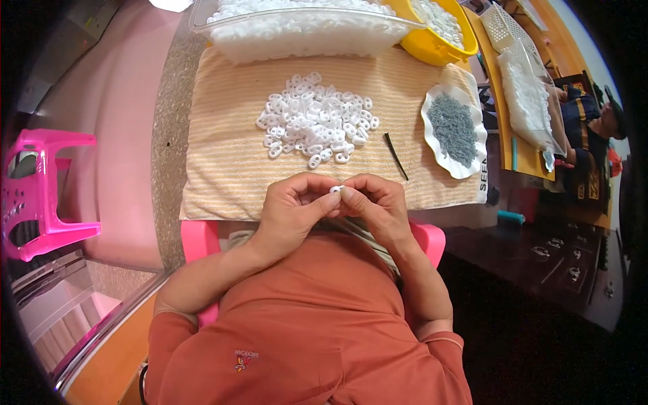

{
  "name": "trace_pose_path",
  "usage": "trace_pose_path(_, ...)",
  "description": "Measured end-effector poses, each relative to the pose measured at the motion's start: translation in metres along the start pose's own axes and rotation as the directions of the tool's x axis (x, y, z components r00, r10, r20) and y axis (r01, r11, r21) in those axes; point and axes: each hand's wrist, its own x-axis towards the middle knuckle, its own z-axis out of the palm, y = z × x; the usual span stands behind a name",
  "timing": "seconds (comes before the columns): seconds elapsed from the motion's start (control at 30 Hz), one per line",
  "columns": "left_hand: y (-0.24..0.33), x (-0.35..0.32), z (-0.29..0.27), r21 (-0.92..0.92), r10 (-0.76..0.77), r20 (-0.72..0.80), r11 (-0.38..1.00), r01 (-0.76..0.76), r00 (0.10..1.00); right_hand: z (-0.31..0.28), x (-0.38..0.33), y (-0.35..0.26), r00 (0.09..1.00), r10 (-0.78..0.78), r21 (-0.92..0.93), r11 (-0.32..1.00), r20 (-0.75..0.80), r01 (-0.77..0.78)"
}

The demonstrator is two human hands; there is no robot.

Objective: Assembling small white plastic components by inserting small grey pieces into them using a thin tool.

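Close in front of my body, at the near edge of the towel-covered table, my left hand [291, 202] and my right hand [374, 204] meet fingertip to fingertip. Between their thumbs and forefingers they pinch one small white plastic piece [335, 190], mostly covered by the fingers. Beyond them lies a loose pile of white oval plastic pieces with two holes each [317, 118]. A thin black stick-like tool [396, 156] rests on the towel right of the pile. Farther right, a white wavy-rimmed dish [430, 137] holds many small grey parts, too tiny to name.
A clear plastic bin [297, 50] full of white pieces stands at the back, beside a yellow basin [439, 54]. Another person [594, 128] sits at a wooden table [496, 81] on the right, near a bag of white pieces [530, 101]. A pink stool [50, 189] stands left.
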Motion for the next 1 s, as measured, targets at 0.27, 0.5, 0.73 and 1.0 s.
trace_pose_path(0.27, 0.0013, -0.001, 0.0009, 0.062, 0.011, -0.049, 0.998, -0.008, 0.999, 0.0042, -0.0024, -0.0011, 1.0, 0.004, 0.057, 0.998, -0.022, -0.003)
trace_pose_path(0.5, -0.002, 0.0004, -0.0019, -0.002, 0.005, -0.04, 1.0, -0.005, 0.999, 0.0012, -0.0023, -0.0019, 0.998, -0.013, 0.086, 0.996, -0.068, 0.019)
trace_pose_path(0.73, -0.0018, -0.0005, -0.0026, -0.008, 0.008, -0.026, 1.0, -0.008, 1.0, 0.0028, -0.0023, -0.0032, 0.996, 0.0, 0.127, 0.992, -0.084, 0.011)
trace_pose_path(1.0, -0.0002, 0.0002, 0.0003, 0.047, 0.02, -0.013, 0.999, -0.019, 1.0, 0.0043, -0.0035, -0.0063, 0.996, 0.06, 0.274, 0.961, -0.06, -0.041)
